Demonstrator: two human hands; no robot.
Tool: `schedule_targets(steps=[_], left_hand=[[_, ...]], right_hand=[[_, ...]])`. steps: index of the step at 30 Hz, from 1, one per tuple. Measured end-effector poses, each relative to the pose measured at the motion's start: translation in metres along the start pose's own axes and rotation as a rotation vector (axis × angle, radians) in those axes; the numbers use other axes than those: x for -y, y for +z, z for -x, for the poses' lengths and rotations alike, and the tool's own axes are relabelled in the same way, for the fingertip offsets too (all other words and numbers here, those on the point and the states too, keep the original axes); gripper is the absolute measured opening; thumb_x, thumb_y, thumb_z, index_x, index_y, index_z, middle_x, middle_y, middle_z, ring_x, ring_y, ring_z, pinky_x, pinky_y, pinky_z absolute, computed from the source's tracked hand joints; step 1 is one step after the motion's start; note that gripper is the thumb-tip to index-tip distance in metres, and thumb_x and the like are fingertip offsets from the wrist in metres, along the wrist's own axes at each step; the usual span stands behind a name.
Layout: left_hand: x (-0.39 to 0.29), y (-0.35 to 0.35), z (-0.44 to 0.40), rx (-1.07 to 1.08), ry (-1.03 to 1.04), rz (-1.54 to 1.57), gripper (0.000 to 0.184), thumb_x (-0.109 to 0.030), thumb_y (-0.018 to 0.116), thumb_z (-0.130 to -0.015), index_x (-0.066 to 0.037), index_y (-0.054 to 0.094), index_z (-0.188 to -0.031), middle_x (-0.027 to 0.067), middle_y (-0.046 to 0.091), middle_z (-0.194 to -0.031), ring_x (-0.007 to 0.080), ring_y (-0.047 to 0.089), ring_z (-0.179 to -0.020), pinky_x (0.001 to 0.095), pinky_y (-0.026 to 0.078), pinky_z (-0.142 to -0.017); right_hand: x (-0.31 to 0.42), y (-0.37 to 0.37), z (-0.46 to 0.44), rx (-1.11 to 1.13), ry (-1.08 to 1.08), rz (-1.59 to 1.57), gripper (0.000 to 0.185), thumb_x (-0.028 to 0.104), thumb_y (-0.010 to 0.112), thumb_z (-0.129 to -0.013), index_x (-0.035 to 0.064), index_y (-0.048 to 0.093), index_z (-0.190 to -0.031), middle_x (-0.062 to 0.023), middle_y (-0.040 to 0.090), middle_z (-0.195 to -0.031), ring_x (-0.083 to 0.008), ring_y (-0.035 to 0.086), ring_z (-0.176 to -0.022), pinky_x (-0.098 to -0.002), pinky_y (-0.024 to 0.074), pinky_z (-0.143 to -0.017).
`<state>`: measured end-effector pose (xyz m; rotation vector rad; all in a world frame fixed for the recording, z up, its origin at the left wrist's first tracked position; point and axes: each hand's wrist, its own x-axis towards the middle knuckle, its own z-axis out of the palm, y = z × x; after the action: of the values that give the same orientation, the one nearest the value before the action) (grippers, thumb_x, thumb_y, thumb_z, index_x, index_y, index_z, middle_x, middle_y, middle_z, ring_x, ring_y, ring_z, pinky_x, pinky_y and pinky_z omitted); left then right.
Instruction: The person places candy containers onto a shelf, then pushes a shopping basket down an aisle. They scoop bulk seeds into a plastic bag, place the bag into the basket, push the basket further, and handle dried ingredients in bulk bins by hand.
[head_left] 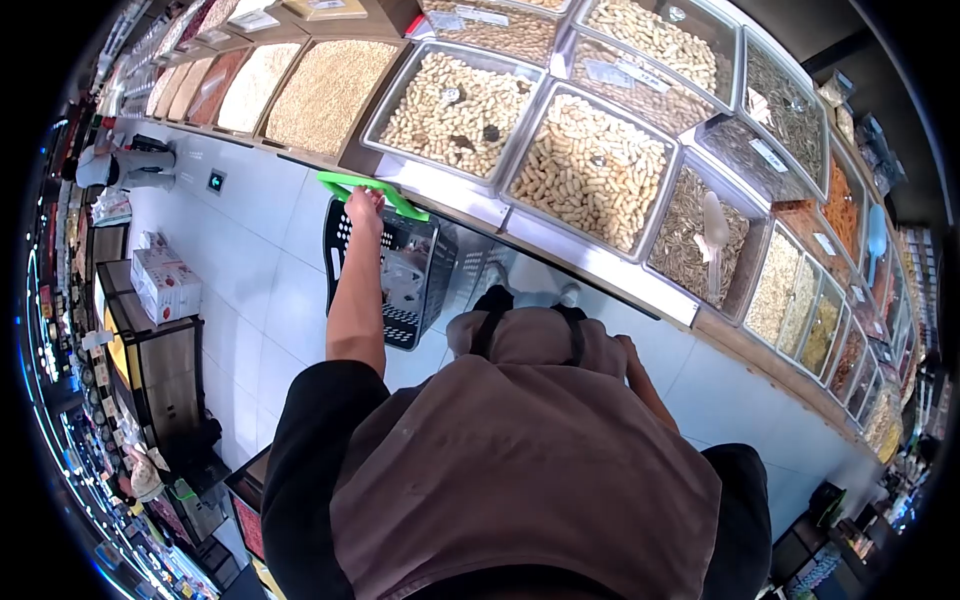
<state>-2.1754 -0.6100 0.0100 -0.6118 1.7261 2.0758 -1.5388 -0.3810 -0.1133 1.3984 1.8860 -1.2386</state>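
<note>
My left hand (365,203) is closed around the bright green handle (405,205) of a dark grey shopping basket (440,270). The basket has perforated sides and hangs or stands low beside the counter; I cannot tell whether it touches the floor. Inside it lies a clear plastic bag (403,278), its contents hard to make out. My right hand (627,350) is down at my side, by my hip, mostly covered by my clothing, so its fingers do not show. Bins of peanuts in the shell (595,165) are in front of me, just beyond the basket.
Along the counter are a second peanut bin (455,110), a seed bin with a clear scoop (714,235), a grain bin (330,95) and a blue scoop (876,235). Printed cartons (165,285) sit on a low shelf at left. Another person (120,165) is farther off.
</note>
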Motion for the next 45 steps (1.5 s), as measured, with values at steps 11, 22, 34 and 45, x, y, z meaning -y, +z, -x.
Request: schedule_targets(steps=[11, 22, 34, 45], left_hand=[[0.025, 0.009, -0.105, -0.142, -0.014, 0.371, 0.043, -0.045, 0.043, -0.101, -0.002, 0.047, -0.093, 0.0142, 0.06, -0.084, 0.024, 0.062, -0.07, 0.0363, 0.055, -0.065], [0.041, 0.018, -0.033, -0.143, 0.079, 0.276, 0.029, -0.025, 0.056, -0.097, -0.008, 0.046, -0.076, 0.0056, 0.049, -0.06, 0.0176, 0.049, -0.048, 0.0324, 0.043, -0.045], [0.171, -0.059, 0.167, -0.04, 0.08, -0.226, 0.027, -0.024, 0.063, -0.092, -0.002, 0.057, -0.077, 0.0075, 0.058, -0.063, 0.0173, 0.054, -0.049, 0.0356, 0.045, -0.047], [0.223, -0.156, 0.34, 0.146, 0.224, -0.882, 0.031, -0.028, 0.066, -0.086, 0.002, 0.067, -0.09, 0.0226, 0.066, -0.074, 0.0385, 0.068, -0.075, 0.0464, 0.05, -0.07]], right_hand=[[0.013, 0.057, 0.056, -0.093, 0.18, -0.067, 0.038, 0.036, 0.061, -0.09, 0.0005, 0.073, -0.094, -0.0194, 0.073, -0.095, -0.0289, 0.07, -0.087, -0.0394, 0.053, -0.076], [0.04, 0.051, 0.064, -0.108, 0.117, 0.038, 0.036, 0.035, 0.061, -0.089, 0.0005, 0.073, -0.094, -0.0178, 0.073, -0.092, -0.027, 0.069, -0.084, -0.038, 0.0532, -0.076], [-0.01, 0.034, 0.073, -0.164, -0.081, -0.072, 0.034, 0.031, 0.064, -0.089, -0.0016, 0.07, -0.098, -0.0115, 0.072, -0.084, -0.0193, 0.066, -0.079, -0.0337, 0.0515, -0.074], [-0.06, 0.036, 0.113, -0.089, -0.215, 0.051, 0.023, 0.023, 0.061, -0.093, 0.0012, 0.067, -0.091, -0.0101, 0.067, -0.077, -0.0157, 0.062, -0.074, -0.0338, 0.0491, -0.069]])
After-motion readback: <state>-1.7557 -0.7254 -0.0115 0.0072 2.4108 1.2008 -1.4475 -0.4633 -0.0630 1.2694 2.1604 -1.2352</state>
